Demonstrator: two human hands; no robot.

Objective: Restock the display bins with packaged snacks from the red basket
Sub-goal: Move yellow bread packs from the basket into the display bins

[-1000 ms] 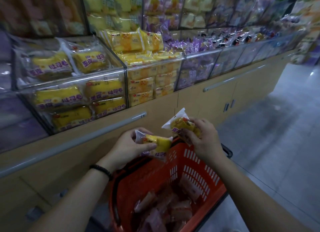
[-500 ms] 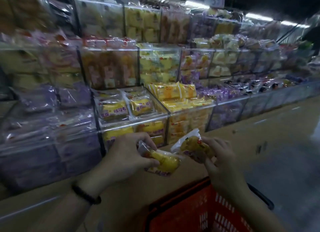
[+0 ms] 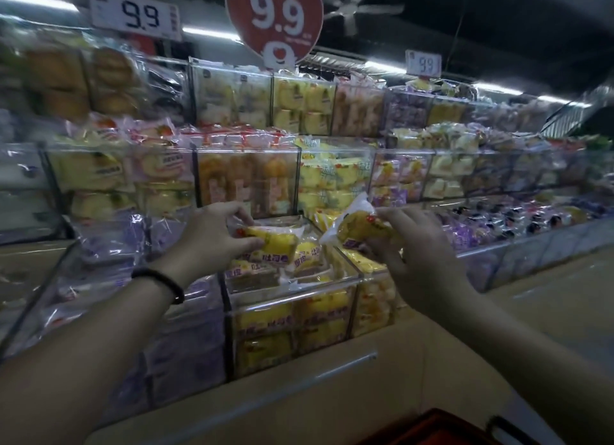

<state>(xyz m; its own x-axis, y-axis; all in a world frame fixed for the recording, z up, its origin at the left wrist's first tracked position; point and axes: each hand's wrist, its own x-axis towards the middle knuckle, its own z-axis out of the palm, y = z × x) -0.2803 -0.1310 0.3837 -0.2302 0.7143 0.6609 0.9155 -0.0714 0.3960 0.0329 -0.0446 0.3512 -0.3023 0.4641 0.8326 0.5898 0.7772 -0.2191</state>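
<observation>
My left hand (image 3: 212, 238) grips a yellow packaged snack (image 3: 275, 242) over the clear display bin (image 3: 292, 298) that holds the same yellow packs. My right hand (image 3: 415, 255) pinches a second yellow snack pack (image 3: 358, 227) just to the right, above the divider between that bin and its neighbour. Only the rim of the red basket (image 3: 438, 428) shows, at the bottom edge below my right arm.
Tiers of clear bins packed with wrapped cakes rise behind, with purple packs (image 3: 109, 245) to the left and right. Price signs reading 9.9 (image 3: 275, 15) hang overhead. A beige cabinet (image 3: 332, 394) with a metal rail fronts the bins.
Both hands have risen from above the basket up to the yellow-pack bin, each still holding its pack. The view has tilted up, so the basket dropped almost out of sight.
</observation>
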